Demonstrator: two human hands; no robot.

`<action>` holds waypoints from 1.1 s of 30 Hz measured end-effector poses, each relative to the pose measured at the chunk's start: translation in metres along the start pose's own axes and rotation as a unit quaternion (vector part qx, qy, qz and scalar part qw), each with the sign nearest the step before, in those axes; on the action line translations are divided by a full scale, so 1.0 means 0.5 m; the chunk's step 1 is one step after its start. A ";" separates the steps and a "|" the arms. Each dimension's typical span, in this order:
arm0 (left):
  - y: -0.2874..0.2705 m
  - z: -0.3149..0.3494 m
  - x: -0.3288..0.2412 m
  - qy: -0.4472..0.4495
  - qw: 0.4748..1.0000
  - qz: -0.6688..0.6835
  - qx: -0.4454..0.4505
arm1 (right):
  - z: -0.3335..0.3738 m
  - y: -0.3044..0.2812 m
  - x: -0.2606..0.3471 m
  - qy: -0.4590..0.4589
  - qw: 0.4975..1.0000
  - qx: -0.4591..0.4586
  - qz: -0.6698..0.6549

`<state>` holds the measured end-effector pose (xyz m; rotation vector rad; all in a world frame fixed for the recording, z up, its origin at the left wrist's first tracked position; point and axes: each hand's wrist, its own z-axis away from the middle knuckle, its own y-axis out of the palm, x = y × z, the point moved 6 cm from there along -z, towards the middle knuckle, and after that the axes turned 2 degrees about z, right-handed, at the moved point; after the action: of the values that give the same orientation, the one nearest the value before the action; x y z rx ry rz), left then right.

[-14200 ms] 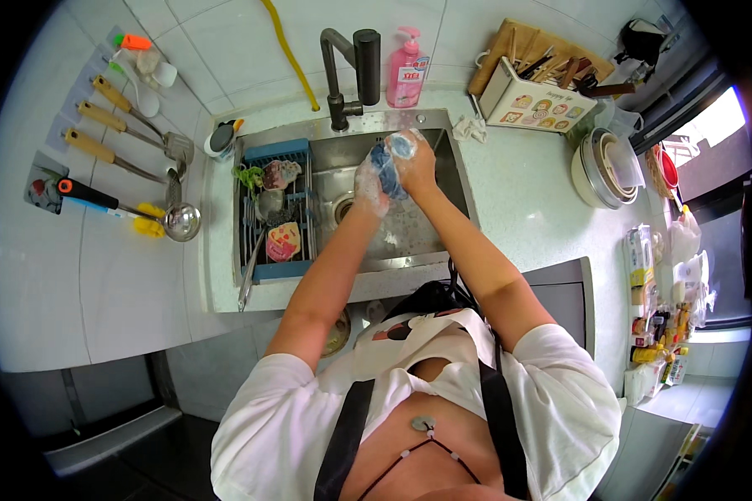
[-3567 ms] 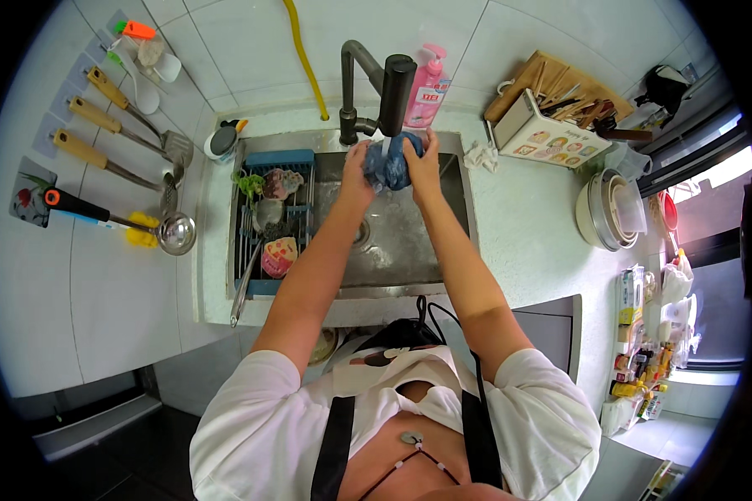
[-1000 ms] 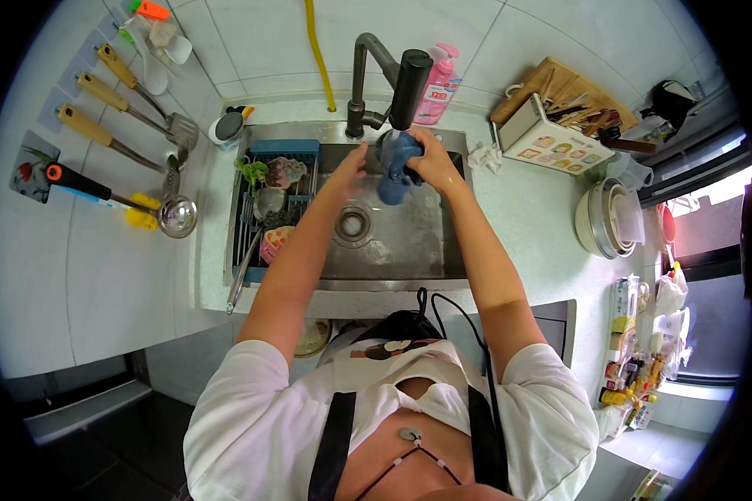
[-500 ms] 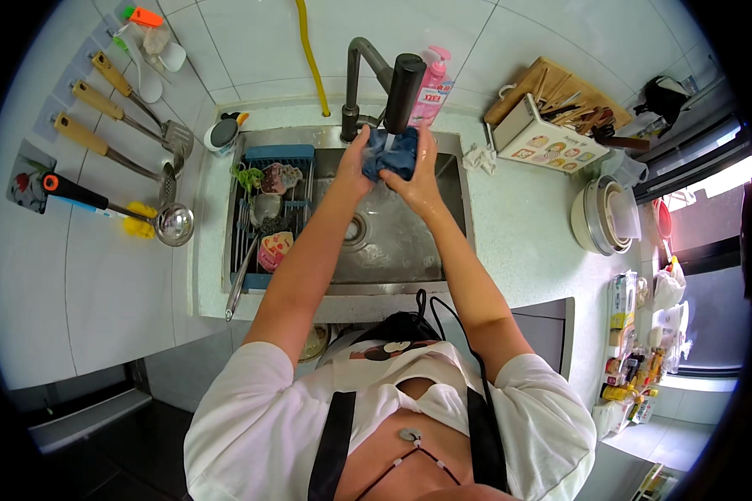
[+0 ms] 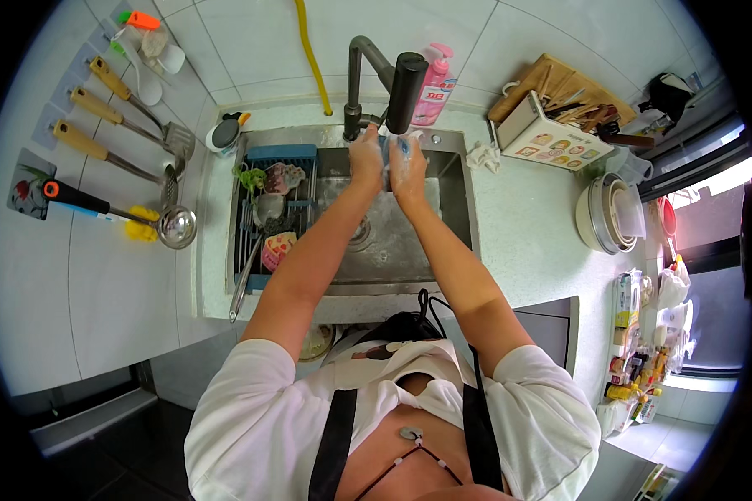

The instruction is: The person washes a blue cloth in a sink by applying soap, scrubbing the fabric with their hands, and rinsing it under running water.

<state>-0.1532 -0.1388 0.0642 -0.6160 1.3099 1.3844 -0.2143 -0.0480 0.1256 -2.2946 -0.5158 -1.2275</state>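
White tiled walls (image 5: 125,275) around a pale stone desk (image 5: 526,242)

Stainless-steel rectangular sink (image 5: 397,259) as landmark. At the sink's rear, beneath a dark metal faucet (image 5: 407,92) with a cylindrical head, the left hand (image 5: 364,159) and right hand (image 5: 406,174) close together on a crumpled blue cloth (image 5: 386,160), mostly hidden between them. Whitish film (image 5: 400,160) on both hands, probably suds, suggests that soaping is done and rinsing is unfinished; whether the cloth is clean cannot be told. Along the sink's left side: a blue-framed draining rack (image 5: 282,153); behind the sink: a pink plastic pump bottle (image 5: 434,93).
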 end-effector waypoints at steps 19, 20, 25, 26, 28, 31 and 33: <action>-0.125 -0.031 -0.055 0.080 0.990 -0.080 0.078 | -0.030 -0.082 -0.102 0.027 0.991 0.132 -0.013; -0.132 -0.029 -0.067 0.063 0.996 -0.040 0.057 | -0.032 -0.096 -0.117 0.092 0.984 0.140 -0.058; -0.153 -0.041 -0.051 -0.018 0.999 0.019 0.018 | -0.032 -0.106 -0.108 0.222 0.955 0.150 -0.129; -0.152 -0.039 -0.041 -0.035 0.999 0.026 0.015 | -0.035 -0.103 -0.106 0.221 0.956 0.149 -0.121; -0.151 -0.034 -0.019 -0.055 0.998 0.010 0.016 | -0.039 -0.087 -0.095 0.253 0.945 0.164 -0.129; -0.158 -0.034 0.033 -0.053 0.993 -0.089 0.055 | -0.047 -0.053 -0.061 0.230 0.944 0.210 -0.110; -0.163 -0.041 0.081 -0.035 0.974 -0.191 0.114 | -0.047 -0.031 -0.038 0.225 0.941 0.231 -0.098</action>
<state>-0.0961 -0.1591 -0.0068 -0.6180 1.1973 0.9199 -0.2482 -0.0507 0.1244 -1.5400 -0.7760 -1.4832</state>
